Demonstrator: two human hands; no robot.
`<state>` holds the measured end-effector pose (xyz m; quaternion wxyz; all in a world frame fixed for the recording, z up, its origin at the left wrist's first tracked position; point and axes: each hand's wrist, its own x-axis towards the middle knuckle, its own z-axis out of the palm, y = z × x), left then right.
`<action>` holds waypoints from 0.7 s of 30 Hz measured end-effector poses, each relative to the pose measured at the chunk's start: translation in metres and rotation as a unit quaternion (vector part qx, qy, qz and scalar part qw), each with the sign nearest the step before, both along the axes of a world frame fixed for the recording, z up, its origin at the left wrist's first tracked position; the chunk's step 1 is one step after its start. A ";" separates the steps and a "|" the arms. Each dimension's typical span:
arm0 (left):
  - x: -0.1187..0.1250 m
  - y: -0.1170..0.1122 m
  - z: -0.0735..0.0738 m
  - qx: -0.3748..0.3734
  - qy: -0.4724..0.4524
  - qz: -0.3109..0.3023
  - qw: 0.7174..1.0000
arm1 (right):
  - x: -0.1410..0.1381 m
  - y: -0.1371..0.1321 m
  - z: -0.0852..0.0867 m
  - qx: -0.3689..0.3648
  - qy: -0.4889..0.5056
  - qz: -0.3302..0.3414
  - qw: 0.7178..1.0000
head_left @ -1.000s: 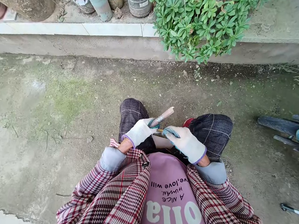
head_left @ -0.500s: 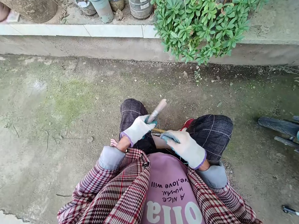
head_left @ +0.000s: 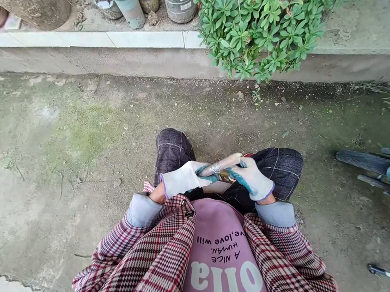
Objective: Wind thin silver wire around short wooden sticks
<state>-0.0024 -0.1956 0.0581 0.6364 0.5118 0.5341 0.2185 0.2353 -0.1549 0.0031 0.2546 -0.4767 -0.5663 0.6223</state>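
Both hands wear white work gloves with teal palms and purple cuffs. My left hand [head_left: 192, 176] is closed round the greyish end of a wooden-handled tool [head_left: 230, 161] with a silvery ridged band round its middle. The tool slants up to the right between my hands, in front of my lap. At its pale far end my right hand [head_left: 253, 175] has its fingers closed on it. Part of a yellow stick-like thing shows below the tool, mostly hidden. What kind of tool it is I cannot make out.
My knees in dark checked trousers [head_left: 174, 144] stand to either side. Ahead runs a raised bed with a tiled edge [head_left: 143, 39], flowerpots [head_left: 128, 6], a metal bucket [head_left: 178, 0] and a leafy bush [head_left: 252, 31]. A small wheel [head_left: 364, 160] stands at right.
My right hand has turned and come to the tool's far end. The tool has tilted flatter, towards the right. My left hand still holds it, slightly lower and further right.
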 end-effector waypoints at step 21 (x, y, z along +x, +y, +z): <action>-0.002 -0.004 0.010 -0.024 -0.080 0.075 0.994 | -0.034 -0.013 0.061 0.072 0.018 -0.151 0.986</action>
